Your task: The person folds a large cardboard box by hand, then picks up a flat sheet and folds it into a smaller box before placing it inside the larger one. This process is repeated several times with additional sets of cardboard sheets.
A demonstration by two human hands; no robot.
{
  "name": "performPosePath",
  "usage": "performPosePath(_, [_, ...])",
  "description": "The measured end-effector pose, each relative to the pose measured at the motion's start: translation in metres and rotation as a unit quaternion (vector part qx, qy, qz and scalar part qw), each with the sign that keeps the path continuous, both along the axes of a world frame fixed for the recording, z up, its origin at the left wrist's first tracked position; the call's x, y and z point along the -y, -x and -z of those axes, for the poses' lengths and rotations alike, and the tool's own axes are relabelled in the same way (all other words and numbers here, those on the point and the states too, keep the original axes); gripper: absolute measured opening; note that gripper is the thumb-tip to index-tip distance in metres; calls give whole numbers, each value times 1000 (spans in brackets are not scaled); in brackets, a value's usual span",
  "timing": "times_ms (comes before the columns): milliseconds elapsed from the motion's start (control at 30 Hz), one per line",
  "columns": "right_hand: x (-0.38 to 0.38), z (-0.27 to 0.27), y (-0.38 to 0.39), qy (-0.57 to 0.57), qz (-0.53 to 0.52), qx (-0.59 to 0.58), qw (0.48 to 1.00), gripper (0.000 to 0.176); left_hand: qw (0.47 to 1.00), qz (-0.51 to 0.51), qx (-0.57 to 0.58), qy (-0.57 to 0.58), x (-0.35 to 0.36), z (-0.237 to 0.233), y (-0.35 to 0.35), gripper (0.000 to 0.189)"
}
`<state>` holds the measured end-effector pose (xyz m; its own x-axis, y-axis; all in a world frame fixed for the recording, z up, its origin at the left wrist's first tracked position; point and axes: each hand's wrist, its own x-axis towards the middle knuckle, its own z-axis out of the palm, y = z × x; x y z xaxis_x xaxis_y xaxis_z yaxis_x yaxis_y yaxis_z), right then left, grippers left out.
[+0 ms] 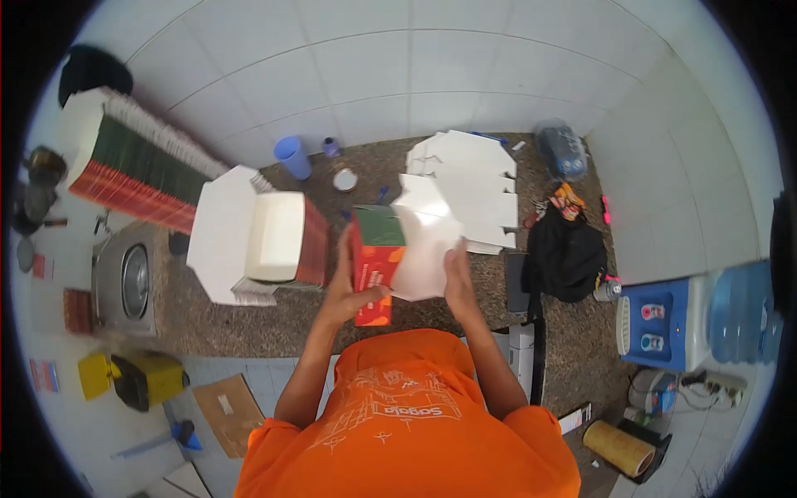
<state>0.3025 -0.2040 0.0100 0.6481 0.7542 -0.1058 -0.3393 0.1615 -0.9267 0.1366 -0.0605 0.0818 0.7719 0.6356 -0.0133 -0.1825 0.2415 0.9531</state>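
Observation:
A red and green cardboard box (378, 266) is held up in front of my body, over the counter's front part. My left hand (347, 290) wraps around its red side, thumb across the front. At the white inner flap (425, 241), which spreads out to the right, my right hand (457, 274) pinches the outer edge. Left of my hands sits a nested stack of formed boxes (312, 241), the top one showing its white inside. Beyond my right hand lies a pile of flat white box blanks (477, 187).
A long row of nested red and green boxes (137, 178) runs along the left wall. At the back stand a blue cup (292, 158) and a small round lid (345, 180). A black bag (569, 257) lies right, near a water dispenser (660, 324). A sink (134, 278) is far left.

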Motion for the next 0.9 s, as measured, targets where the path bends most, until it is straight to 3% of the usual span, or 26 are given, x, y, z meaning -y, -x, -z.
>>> performPosePath(33, [0, -11, 3, 65, 57, 40, 995, 74, 1000, -17, -5, -1, -5, 4, 10, 85])
performPosePath(100, [-2, -26, 4, 185, 167, 126, 960, 65, 956, 210, -88, 185, -18, 24, 32, 84])
performPosePath(167, [-13, -17, 5, 140, 100, 118, 978, 61, 910, 258, -36, 324, -15, 60, 45, 80])
performPosePath(300, [-44, 7, 7, 101, -19, 164, 981, 47, 935, 233, -14, 269, 4, 22, 40, 74])
performPosePath(367, [-61, -27, 11, 37, 45, 39, 998, 65, 990, 128, -45, -27, 1, -7, 52, 62])
performPosePath(400, [-65, -37, 15, 82, 0, -48, 995, 67, 969, 85, -106, -206, -2, -5, 60, 50])
performPosePath(433, [-75, -29, 21, 44, -91, -79, 992, 58, 969, 78, -106, -207, -6, -2, 64, 50])
performPosePath(500, [-89, -46, 46, 40, -237, -23, 970, 53, 903, 3, -118, -413, -15, -3, 70, 41])
performPosePath(533, [-101, -48, 52, 39, -238, -22, 970, 53, 880, -56, -139, -451, -19, 17, 80, 44])
performPosePath(567, [-117, -52, 53, 30, -294, 112, 949, 52, 879, -57, -138, -452, -25, 37, 91, 44])
performPosePath(600, [-136, -56, 53, 20, -343, 243, 907, 52, 909, -105, -172, -366, -30, 46, 99, 43])
performPosePath(633, [-157, -61, 51, 14, -338, 270, 902, 48, 928, -150, -203, -276, -36, 48, 107, 41])
performPosePath(667, [-182, -66, 48, 8, -332, 296, 896, 45, 903, -181, -232, -314, -42, 44, 119, 38])
performPosePath(733, [-251, -36, 36, 20, -294, 473, 831, 41, 875, -208, -258, -353, -50, 39, 129, 35])
performPosePath(800, [-287, -62, 41, 44, -302, 517, 800, 34, 751, -295, -263, -529, -55, 35, 128, 27])
performPosePath(833, [-309, -64, 44, 42, -299, 519, 800, 34, 777, -318, -265, -473, -56, 45, 127, 16])
performPosePath(900, [-340, -64, 51, 133, -306, 650, 682, 28, 727, -354, -243, -536, -54, 40, 125, 17])
